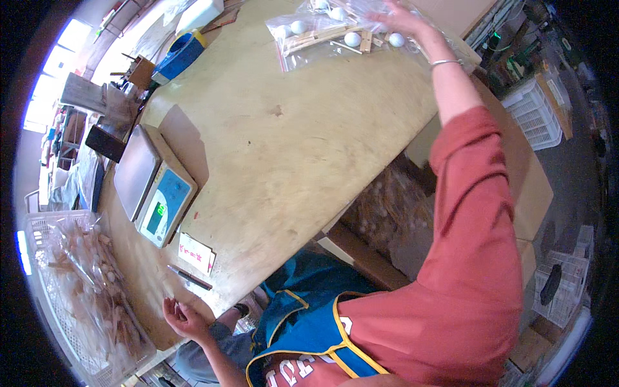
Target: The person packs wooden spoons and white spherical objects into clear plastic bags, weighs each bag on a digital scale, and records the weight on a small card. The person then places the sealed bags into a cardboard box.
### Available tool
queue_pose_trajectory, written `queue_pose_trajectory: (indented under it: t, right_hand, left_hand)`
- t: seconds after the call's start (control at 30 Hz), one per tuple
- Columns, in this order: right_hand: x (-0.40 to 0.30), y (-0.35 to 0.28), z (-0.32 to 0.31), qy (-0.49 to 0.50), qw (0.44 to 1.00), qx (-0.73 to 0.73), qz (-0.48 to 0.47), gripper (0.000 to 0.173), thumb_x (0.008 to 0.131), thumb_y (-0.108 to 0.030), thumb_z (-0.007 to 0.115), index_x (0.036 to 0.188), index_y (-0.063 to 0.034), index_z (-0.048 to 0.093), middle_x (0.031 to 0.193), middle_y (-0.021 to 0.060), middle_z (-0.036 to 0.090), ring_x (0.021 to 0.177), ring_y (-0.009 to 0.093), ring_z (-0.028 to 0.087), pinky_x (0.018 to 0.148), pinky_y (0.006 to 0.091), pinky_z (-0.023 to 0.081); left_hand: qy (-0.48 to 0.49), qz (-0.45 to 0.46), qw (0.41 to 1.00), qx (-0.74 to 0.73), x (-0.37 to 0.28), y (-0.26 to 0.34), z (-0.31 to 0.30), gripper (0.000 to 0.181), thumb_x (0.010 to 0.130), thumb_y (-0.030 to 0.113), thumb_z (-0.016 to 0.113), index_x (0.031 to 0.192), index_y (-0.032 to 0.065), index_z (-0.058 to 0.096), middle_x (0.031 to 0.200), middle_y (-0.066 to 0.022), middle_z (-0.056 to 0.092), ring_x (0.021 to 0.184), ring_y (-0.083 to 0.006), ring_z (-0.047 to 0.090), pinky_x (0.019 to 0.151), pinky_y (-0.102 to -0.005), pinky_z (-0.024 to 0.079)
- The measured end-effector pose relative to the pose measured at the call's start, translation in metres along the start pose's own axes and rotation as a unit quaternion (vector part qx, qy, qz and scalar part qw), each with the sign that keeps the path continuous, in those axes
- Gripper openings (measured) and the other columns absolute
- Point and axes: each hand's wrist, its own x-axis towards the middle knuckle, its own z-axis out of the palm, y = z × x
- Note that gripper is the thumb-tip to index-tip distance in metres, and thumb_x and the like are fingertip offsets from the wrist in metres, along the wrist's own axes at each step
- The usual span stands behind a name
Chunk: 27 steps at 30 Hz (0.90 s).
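At the table's top edge my right hand [404,19] reaches over clear plastic bags [309,31]. Its fingers look spread and blurred, and whether they touch the plastic cannot be told. In and about the bags lie white balls [352,39] and small wooden pieces [366,42]. My left hand [186,319] is loosely curled by the near table edge, with nothing seen in it. A black pen [191,277] and a small stack of paper cards [196,254] with red writing lie close to it. Beyond them stands a digital weighing scale [164,203], its display lit green.
A white plastic crate [36,217] full of bagged pieces stands at the left. A blue tape dispenser [180,57] sits by the far edge. Below the table's near edge is an open cardboard box [367,256] holding bagged pieces. Another white crate [534,113] is at the right.
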Motion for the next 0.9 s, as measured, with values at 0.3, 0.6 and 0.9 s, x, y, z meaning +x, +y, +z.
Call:
queue_pose_trajectory:
  t: [0.3, 0.6, 0.9]
  right_hand:
    - [-0.086, -0.057, 0.018, -0.085, 0.982, -0.167, -0.020, 0.077, 0.074, -0.052, 0.073, 0.133, -0.0051, 0.057, 0.131, 0.0211, 0.058, 0.123, 0.037, 0.053, 0.105, 0.0437, 0.041]
    - [-0.291, -0.069, -0.032, -0.069, 0.991, 0.001, 0.111, 0.066, 0.072, -0.020, 0.072, 0.133, -0.0011, 0.054, 0.124, 0.0139, 0.061, 0.115, 0.023, 0.059, 0.099, 0.0363, 0.046]
    - [-0.509, 0.092, 0.070, -0.116, 0.893, 0.278, 0.335, 0.054, 0.075, -0.005, 0.074, 0.127, -0.0044, 0.060, 0.120, 0.0072, 0.065, 0.109, 0.018, 0.060, 0.096, 0.0350, 0.049]
  left_hand:
    - [-0.006, 0.024, 0.999, 0.040, 0.001, 0.012, 0.002, 0.043, 0.094, 0.003, 0.057, 0.136, -0.0020, 0.049, 0.131, -0.0164, 0.058, 0.114, -0.0256, 0.060, 0.098, -0.0361, 0.049]
    - [-0.032, 0.058, 0.998, -0.020, 0.004, -0.010, -0.002, 0.042, 0.094, 0.004, 0.057, 0.134, -0.0071, 0.049, 0.132, -0.0190, 0.057, 0.118, -0.0284, 0.059, 0.101, -0.0372, 0.048]
    - [-0.052, 0.068, 0.996, 0.011, 0.010, -0.012, -0.004, 0.041, 0.094, 0.004, 0.060, 0.132, -0.0062, 0.051, 0.131, -0.0182, 0.058, 0.117, -0.0278, 0.059, 0.101, -0.0372, 0.048]
